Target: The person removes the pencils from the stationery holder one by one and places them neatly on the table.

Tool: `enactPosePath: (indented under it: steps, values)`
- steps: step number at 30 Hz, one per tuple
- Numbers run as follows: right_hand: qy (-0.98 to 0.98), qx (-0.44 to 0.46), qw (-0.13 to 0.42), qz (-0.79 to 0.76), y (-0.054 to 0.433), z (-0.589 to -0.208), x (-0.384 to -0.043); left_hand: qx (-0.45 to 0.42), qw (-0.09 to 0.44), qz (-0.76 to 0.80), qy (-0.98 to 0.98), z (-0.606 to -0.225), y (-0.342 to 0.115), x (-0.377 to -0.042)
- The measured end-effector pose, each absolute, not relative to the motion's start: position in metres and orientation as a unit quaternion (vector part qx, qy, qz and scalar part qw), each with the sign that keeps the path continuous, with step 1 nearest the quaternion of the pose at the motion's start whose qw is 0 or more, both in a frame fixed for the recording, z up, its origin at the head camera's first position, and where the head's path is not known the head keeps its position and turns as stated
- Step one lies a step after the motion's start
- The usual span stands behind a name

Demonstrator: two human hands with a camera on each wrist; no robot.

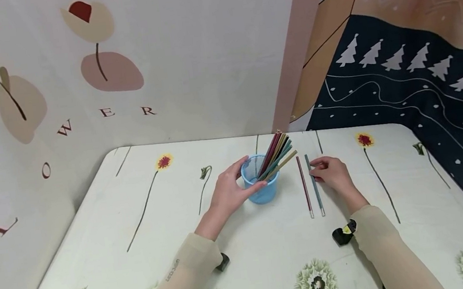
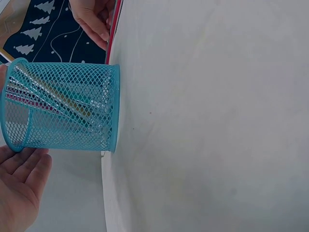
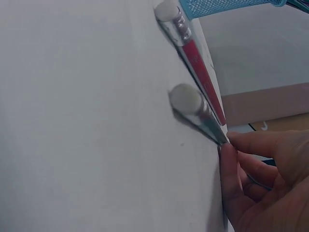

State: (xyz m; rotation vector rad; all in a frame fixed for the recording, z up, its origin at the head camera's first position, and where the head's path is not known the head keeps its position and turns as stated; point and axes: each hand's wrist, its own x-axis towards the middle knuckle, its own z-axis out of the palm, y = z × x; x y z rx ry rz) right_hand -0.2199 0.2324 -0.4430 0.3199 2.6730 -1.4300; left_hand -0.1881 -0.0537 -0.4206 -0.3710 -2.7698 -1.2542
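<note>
A light-blue mesh pencil cup (image 1: 263, 192) stands upright on the table with several pencils (image 1: 276, 156) leaning out of it to the right. My left hand (image 1: 230, 190) holds the cup near its rim, thumb at the front and fingers on the far side. To the cup's right lie a red pencil (image 1: 305, 188) and a teal pencil (image 1: 316, 189), side by side, with white erasers towards me. My right hand (image 1: 334, 175) pinches the teal pencil between thumb and finger towards its far end. In the right wrist view, the red pencil (image 3: 200, 67) lies beside it, untouched.
A white cloth (image 1: 157, 211) printed with flowers covers the table. Behind it hang a pale printed curtain (image 1: 204, 61) and a dark panel with white trees (image 1: 405, 79). Black wrist devices (image 1: 342, 235) sit under both sleeves.
</note>
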Motion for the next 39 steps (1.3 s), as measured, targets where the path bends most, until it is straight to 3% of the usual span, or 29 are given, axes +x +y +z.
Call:
enactPosePath:
  steps: [17,24,33,39]
  values:
    - [0.844,0.091,0.026,-0.529,0.233,-0.424,-0.21,-0.128,0.049,-0.412,-0.901,-0.42,-0.053,-0.192]
    - [0.823,0.085,0.049,-0.559,0.217,-0.412,-0.198,-0.12,0.044,-0.411,-0.903,-0.422,-0.054,-0.187]
    - [0.81,-0.003,0.056,-0.584,0.192,-0.393,-0.18,-0.126,0.046,-0.408,-0.903,-0.422,-0.052,-0.186]
    - [0.806,-0.016,0.05,-0.59,0.175,-0.393,-0.179,-0.118,0.044,-0.408,-0.905,-0.423,-0.053,-0.185]
